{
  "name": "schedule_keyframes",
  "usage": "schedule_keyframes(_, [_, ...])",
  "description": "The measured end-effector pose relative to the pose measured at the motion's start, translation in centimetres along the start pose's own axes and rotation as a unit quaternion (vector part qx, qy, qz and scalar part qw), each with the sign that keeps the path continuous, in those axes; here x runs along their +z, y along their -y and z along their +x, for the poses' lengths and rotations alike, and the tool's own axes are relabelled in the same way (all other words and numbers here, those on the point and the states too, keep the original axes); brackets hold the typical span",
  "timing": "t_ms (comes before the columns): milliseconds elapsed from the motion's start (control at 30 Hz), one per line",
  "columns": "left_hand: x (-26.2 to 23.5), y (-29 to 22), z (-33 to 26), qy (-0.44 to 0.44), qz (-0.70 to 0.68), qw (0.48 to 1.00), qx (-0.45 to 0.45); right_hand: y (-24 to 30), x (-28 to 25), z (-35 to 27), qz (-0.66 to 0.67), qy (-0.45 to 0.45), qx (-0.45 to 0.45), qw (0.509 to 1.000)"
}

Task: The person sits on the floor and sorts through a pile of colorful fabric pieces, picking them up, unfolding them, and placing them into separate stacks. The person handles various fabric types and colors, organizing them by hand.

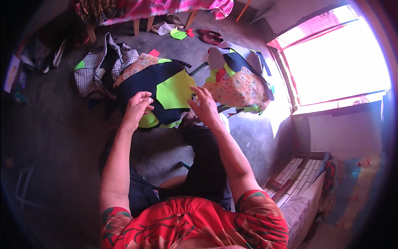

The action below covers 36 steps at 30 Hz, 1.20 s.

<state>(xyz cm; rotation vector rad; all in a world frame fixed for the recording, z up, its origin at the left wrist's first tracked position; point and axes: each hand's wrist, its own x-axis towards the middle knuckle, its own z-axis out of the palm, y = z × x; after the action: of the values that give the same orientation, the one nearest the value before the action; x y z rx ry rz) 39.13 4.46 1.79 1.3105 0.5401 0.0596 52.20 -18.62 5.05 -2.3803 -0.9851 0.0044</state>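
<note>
A lime-green cloth piece (176,90) with angled edges lies on top of a dark navy cloth (130,89) in the pile before me. My left hand (139,108) is over the navy cloth, left of the green piece, its fingers loosely bent and apart with nothing seen in them. At the green piece's right edge is my right hand (205,106), thumb and fingers spread; whether the fingertips touch the cloth I cannot tell. Under the navy cloth show more green pieces and a floral cloth (139,66).
Right of my right hand, a second pile holds a peach floral cloth (240,89) and grey and navy pieces. A checked cloth (93,70) lies at left. Shoes (209,37) and scraps are near a pink-covered bed (166,10). A bright window (336,62) is at right.
</note>
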Motion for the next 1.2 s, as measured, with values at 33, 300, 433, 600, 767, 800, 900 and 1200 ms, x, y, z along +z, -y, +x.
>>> schedule_keyframes(33, [-0.1, 0.0, 0.0, -0.002, 0.001, 1.0, 0.001, -0.6, -1.0, -0.5, 0.006, -0.016, -0.001, 1.0])
schedule_keyframes(300, [0.2, 0.0, 0.1, 0.006, 0.021, 1.0, 0.004, -9.7, -11.3, -1.5, -0.04, -0.194, 0.082, 0.977])
schedule_keyframes(433, [0.2, 0.0, 0.2, 0.002, 0.023, 1.0, -0.002, -13.8, -13.6, -1.0, -0.131, -0.241, 0.164, 0.948])
schedule_keyframes(600, [0.5, 0.4, 0.6, 0.007, 0.028, 1.0, -0.01, -18.8, -15.6, -0.2, -0.182, -0.257, 0.208, 0.926])
schedule_keyframes(767, [0.5, 0.1, 0.5, 0.002, 0.038, 0.999, -0.014, -20.7, -16.9, 1.5, -0.291, -0.242, 0.212, 0.901])
schedule_keyframes(800, [0.6, 0.2, 0.6, 0.003, 0.038, 0.999, -0.014, -21.2, -17.0, 1.8, -0.289, -0.227, 0.228, 0.902])
schedule_keyframes(900, [0.7, 0.1, 0.7, 0.008, 0.041, 0.999, -0.019, -22.6, -17.2, 2.5, -0.326, -0.185, 0.252, 0.892])
schedule_keyframes(1200, [1.1, 0.1, 0.8, 0.009, 0.046, 0.998, -0.036, -23.8, -17.8, 4.9, -0.348, -0.144, 0.295, 0.878])
